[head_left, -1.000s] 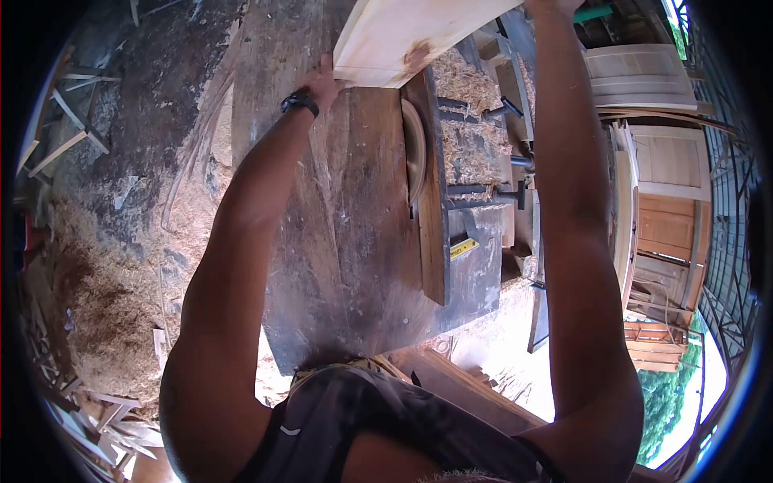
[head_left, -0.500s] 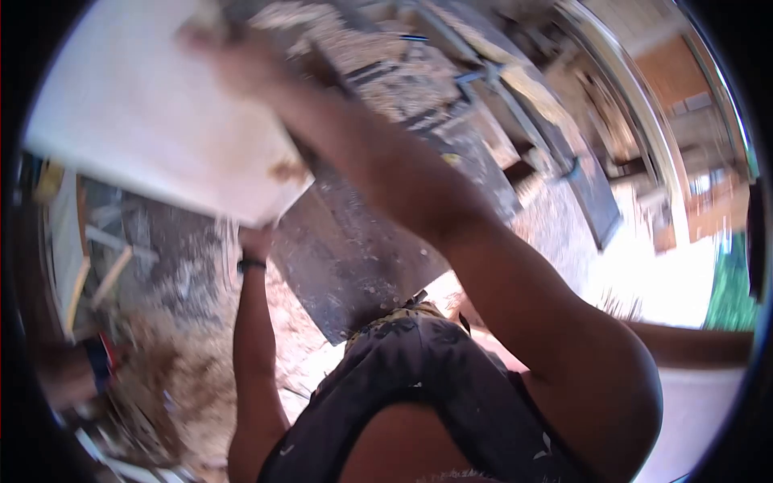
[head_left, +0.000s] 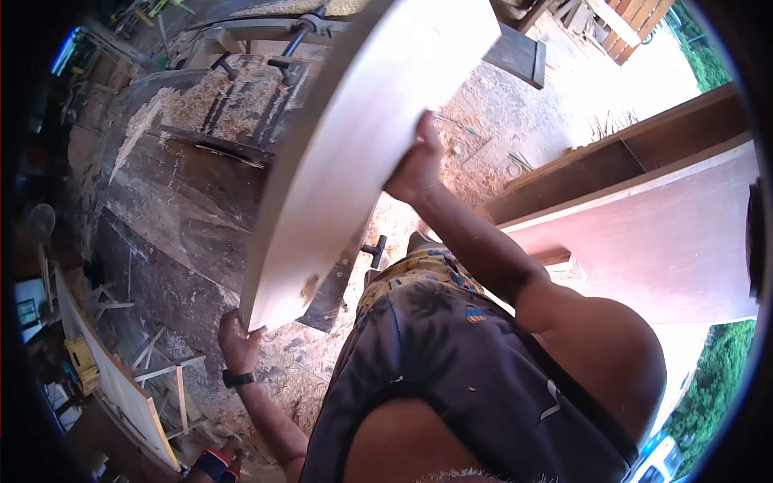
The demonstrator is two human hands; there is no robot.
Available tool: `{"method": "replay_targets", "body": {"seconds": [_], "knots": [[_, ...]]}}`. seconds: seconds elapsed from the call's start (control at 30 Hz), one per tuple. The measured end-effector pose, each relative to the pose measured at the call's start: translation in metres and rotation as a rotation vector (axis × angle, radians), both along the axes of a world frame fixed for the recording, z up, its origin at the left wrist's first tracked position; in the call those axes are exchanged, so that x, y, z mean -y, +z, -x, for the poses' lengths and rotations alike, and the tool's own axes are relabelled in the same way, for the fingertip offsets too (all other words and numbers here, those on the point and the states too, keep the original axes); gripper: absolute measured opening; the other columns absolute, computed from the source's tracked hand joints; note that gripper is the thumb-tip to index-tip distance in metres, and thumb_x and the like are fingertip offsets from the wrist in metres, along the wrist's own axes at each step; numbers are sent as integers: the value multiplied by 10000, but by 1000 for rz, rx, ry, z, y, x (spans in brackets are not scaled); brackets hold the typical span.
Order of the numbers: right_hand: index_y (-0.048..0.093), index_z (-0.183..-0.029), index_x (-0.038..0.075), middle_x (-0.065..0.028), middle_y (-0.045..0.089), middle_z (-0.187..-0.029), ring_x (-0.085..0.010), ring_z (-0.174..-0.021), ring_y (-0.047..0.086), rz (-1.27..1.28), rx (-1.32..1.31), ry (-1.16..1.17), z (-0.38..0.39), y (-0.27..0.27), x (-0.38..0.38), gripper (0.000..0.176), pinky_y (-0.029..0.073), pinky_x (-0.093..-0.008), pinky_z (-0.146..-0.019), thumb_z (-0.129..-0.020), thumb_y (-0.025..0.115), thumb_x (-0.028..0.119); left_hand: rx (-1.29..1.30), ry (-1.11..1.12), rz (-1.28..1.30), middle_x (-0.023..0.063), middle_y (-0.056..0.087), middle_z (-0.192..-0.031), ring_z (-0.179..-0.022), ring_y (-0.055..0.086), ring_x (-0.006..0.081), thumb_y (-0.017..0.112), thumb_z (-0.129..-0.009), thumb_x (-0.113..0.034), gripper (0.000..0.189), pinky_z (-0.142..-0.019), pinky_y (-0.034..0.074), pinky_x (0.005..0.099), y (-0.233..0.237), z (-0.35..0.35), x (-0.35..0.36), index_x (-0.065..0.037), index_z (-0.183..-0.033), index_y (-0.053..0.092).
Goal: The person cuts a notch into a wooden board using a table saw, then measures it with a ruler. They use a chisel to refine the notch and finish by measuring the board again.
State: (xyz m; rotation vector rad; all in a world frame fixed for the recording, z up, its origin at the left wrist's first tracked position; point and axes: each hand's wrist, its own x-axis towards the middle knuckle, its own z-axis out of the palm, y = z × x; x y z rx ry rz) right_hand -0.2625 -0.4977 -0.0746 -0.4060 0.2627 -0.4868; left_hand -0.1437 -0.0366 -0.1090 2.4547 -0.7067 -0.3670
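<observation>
A large pale wooden board is held tilted in front of me, its thick edge facing left and a brown knot near its lower corner. My left hand, with a dark band at the wrist, grips that near lower end, fingers at the edge. Along the board's right side, my right hand grasps the long edge, thumb up; its other fingers are partly hidden behind the wood. Under the board lies a dark, shavings-strewn workbench.
Metal bars with T-shaped handles sit at the bench's far side. A black T-handle sticks out near my waist. To the right is another broad pale panel. At lower left stand a leaning board and part of another person.
The board has swung from the upper left toward the middle and tipped, now showing its thick edge. Both hands stay on it. My view has shifted, bringing the right-hand panel further in.
</observation>
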Motion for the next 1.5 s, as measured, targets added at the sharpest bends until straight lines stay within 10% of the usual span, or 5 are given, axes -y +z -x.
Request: {"method": "replay_targets", "body": {"seconds": [0.37,0.57,0.8,1.03,1.5], "knots": [[512,-1420,73,-168,570,-1399,-343,-1293,543,-367,-455,-351,185,-222,116,573,405,-545,-1119,-988,523,450,-339,-577,-207,193,732,-1063,-964,716,314,698,-939,-400,485,-836,529,384,54,21,308,-14,-1229,654],[658,-863,93,17,609,-599,-63,-411,468,-727,-590,-137,241,-332,190,355,455,-209,-420,-906,667,445,-613,-557,-456,217,729,-1030,-988,707,354,686,-914,-494,501,-843,536,411,-22,62,457,-42,-1126,725],[682,-1048,5,-154,706,-896,-302,-655,643,-748,-913,-132,228,-360,285,537,571,-430,-691,-878,609,509,-715,-297,-582,281,716,-890,-889,725,342,687,-862,-608,749,-776,567,434,-163,137,574,129,-994,690],[617,-1196,-22,-172,698,-1080,-304,-910,654,-502,-912,-157,176,-350,414,704,506,-428,-861,-864,598,598,-1376,397,-204,67,673,-795,-699,671,186,612,-971,-509,404,-548,559,392,-261,135,704,-108,-991,655],[103,-1632,189,-104,65,-1701,-385,-1534,131,238,-739,58,12,-304,496,832,183,-593,-1181,-993,398,631,-1683,737,870,86,539,-876,-698,620,215,585,-990,-520,445,-512,490,265,-267,47,868,-97,-1109,514]]}}
